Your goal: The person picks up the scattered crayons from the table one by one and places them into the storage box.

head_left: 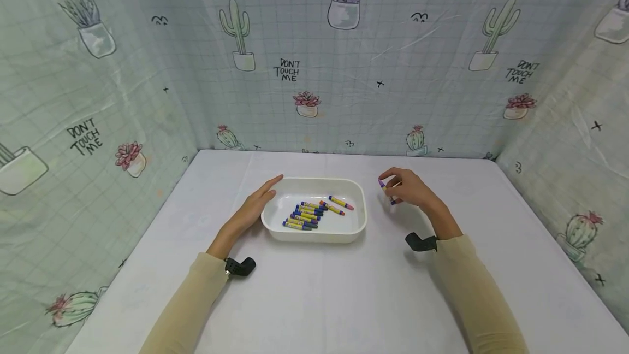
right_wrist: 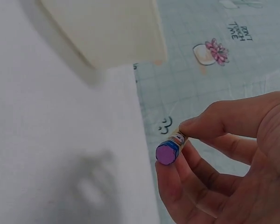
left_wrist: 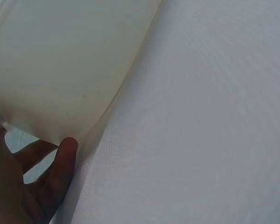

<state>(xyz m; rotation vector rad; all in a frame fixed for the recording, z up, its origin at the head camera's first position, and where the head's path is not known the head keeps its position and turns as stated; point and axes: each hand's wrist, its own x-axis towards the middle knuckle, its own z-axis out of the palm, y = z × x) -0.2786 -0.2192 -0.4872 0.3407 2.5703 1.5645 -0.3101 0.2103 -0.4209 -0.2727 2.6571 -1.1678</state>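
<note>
A white tray [head_left: 319, 237] with rounded corners sits on the table, holding several crayons [head_left: 307, 217] with yellow wrappers. Most of them lie side by side left of the tray's middle, while an orange-tipped crayon [head_left: 332, 208] and a pink-tipped crayon [head_left: 341, 202] lie apart toward its right. My left hand [head_left: 249, 213] rests against the tray's left end, fingers extended; the left wrist view has the thumb [left_wrist: 65, 163] at the tray wall. To the right of the tray, my right hand [head_left: 411, 187] pinches a purple crayon [right_wrist: 167, 153] between thumb and fingertips, above the table.
White cloth covers the table [head_left: 314, 294]. A fabric backdrop [head_left: 314, 70] printed with cacti rises behind the table and along both sides. Each wrist carries a black camera mount, the left mount [head_left: 241, 266] near the tray's front left and the right mount [head_left: 420, 242] below the right hand.
</note>
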